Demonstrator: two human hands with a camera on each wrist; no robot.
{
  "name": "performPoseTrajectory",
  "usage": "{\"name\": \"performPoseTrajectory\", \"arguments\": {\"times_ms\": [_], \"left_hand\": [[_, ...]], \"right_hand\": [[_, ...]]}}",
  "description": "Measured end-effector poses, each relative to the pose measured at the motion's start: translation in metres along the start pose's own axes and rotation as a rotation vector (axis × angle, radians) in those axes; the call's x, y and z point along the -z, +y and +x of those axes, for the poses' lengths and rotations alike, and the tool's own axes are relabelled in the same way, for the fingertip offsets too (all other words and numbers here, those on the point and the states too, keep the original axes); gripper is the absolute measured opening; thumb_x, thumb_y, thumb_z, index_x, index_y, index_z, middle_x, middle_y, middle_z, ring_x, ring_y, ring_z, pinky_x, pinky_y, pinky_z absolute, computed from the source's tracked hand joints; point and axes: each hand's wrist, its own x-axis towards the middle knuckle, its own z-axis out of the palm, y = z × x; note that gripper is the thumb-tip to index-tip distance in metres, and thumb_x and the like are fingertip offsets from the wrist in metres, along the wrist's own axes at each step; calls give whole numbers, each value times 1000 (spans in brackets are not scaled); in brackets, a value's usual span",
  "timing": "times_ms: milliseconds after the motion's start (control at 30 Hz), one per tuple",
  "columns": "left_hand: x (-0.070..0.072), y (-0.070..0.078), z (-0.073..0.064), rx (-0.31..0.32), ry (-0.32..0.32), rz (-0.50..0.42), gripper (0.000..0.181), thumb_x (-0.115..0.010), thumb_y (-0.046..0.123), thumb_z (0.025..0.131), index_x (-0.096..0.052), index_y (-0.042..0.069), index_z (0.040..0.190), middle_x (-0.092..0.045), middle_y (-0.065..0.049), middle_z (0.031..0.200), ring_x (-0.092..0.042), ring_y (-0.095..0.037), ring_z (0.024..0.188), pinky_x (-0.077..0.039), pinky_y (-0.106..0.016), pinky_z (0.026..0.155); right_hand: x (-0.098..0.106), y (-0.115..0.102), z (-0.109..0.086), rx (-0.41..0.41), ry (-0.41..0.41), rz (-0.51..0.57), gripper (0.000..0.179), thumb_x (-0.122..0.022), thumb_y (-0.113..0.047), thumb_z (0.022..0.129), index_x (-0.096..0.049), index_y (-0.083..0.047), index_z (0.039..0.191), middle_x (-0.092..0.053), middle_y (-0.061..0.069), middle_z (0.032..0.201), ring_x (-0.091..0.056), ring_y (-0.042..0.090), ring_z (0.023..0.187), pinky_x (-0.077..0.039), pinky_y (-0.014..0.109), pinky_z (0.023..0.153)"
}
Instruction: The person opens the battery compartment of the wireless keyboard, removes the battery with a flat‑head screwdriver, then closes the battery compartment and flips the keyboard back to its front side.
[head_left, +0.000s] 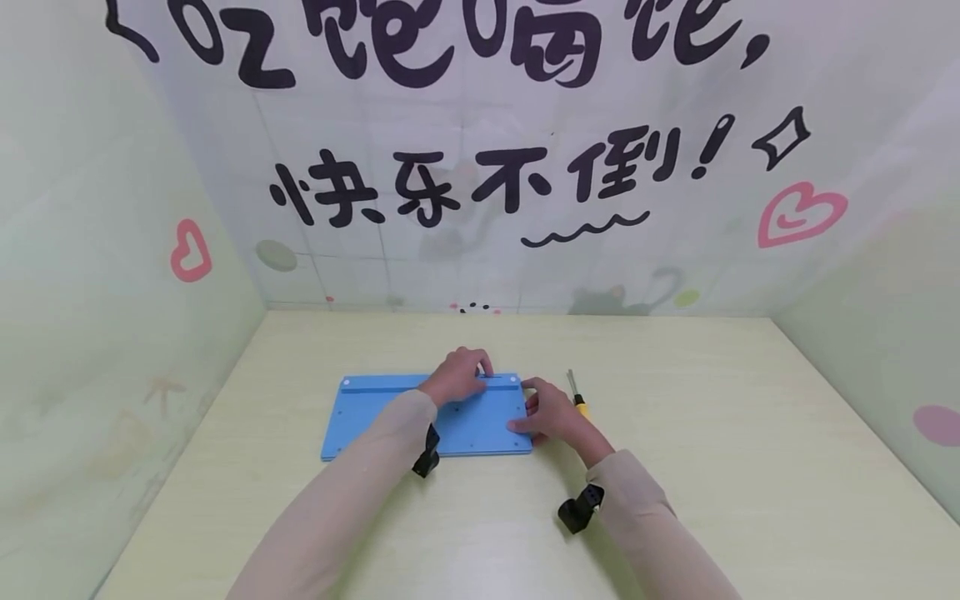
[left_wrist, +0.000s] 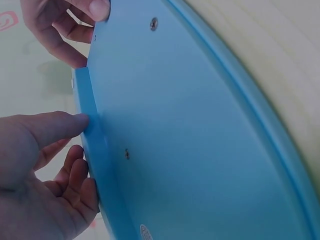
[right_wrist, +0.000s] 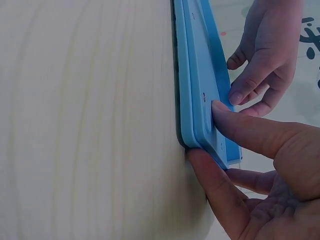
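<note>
A blue keyboard (head_left: 480, 429) lies underside up on the table, with small screws and a raised ridge along its far edge. At that ridge, my left hand (head_left: 457, 377) grips the far edge, its thumb on the ridge and its fingers curled behind. My right hand (head_left: 557, 414) holds the right end, thumb on the upper face and fingers around the side, as the right wrist view shows. Just right of that hand, a screwdriver (head_left: 578, 400) with a black and yellow handle lies partly hidden.
The pale wood-grain table (head_left: 712, 433) meets a printed back wall (head_left: 465, 275) with black lettering and panels on both sides. Black wrist cameras sit on both sleeves.
</note>
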Motion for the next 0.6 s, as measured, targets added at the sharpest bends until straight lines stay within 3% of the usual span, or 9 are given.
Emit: {"name": "performPoseTrajectory", "arguments": {"times_ms": [367,600], "left_hand": [[2,-1,5,-22,-6,19,11,-63,10,86,-62,9,97,-51,-9,102,-47,-22,92,-43,-36,80],[4,4,8,24,-74,86,15,-64,16,87,-61,9,99,-50,-8,103,-45,-23,92,-42,-36,81]], "right_hand": [[2,-2,3,-4,-5,-20,72,-76,-18,74,-38,-2,133,-54,13,98,-56,21,71,-52,28,55],[2,-2,3,3,-27,-14,72,-76,-15,74,-36,-1,133,-53,14,97,-58,21,66,-52,29,53]]}}
